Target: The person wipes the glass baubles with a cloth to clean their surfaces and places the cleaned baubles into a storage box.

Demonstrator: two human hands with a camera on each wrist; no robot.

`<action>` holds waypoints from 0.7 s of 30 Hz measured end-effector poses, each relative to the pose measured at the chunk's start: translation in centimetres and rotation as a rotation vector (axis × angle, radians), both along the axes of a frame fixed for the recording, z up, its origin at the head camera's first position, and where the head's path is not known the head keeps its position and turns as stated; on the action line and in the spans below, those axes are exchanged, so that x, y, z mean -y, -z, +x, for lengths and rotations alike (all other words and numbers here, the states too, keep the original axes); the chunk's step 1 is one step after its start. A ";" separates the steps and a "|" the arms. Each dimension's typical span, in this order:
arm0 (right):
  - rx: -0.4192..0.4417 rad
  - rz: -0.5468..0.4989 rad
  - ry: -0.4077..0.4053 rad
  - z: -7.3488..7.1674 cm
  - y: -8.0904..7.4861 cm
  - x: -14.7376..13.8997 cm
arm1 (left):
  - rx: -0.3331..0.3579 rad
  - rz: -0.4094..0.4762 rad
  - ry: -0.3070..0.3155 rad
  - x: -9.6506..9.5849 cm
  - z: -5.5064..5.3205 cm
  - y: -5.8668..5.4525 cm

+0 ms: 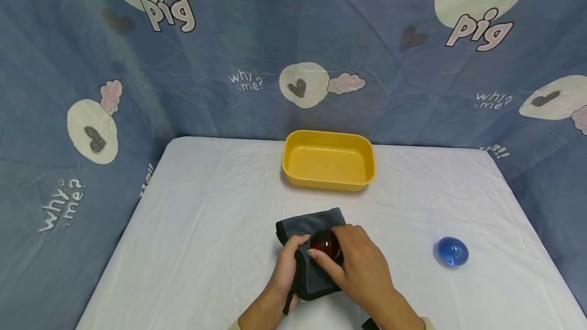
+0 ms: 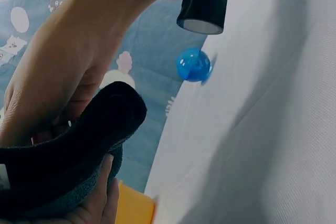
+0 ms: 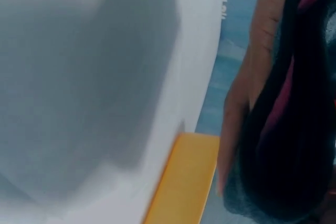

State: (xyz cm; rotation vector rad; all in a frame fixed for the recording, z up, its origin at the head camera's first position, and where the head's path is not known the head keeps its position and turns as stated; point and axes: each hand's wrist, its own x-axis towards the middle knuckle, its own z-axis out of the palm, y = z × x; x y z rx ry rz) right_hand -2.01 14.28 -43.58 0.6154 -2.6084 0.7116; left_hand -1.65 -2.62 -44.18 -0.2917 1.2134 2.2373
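Above the white table, a folded dark grey cloth [image 1: 316, 281] with black edging rests in my left hand [image 1: 285, 271], thumb on top and fingers beneath. My right hand [image 1: 362, 264] grips a dark red, see-through ball [image 1: 324, 243] against the top of the cloth, its thumb and fingers on either side. In the left wrist view, fingertips [image 2: 100, 192] press on the underside of the folded cloth [image 2: 79, 150]. Layers of the cloth [image 3: 283, 150] fill the right side of the right wrist view, with a pink strip between them.
A yellow rectangular tub [image 1: 327, 185] stands at the table's back, beyond the cloth. To the right lies a clear blue ball [image 1: 452, 251] on the white tablecloth [image 1: 206, 248]. A blue printed curtain [image 1: 257, 24] surrounds the back and sides. The right wrist wears a black device [image 2: 202, 3].
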 end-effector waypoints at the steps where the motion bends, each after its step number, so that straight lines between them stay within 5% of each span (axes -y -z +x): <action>1: 0.016 -0.006 0.015 0.0 -0.1 0.1 | -0.001 0.002 0.000 0.0 0.0 0.0; 11: 0.239 -0.009 0.063 -0.1 -1.1 0.2 | -0.010 0.004 -0.008 0.4 -0.3 -0.3; 21: 0.110 0.087 -0.182 0.0 -1.7 -1.0 | -0.024 0.005 -0.009 0.9 -0.4 -0.5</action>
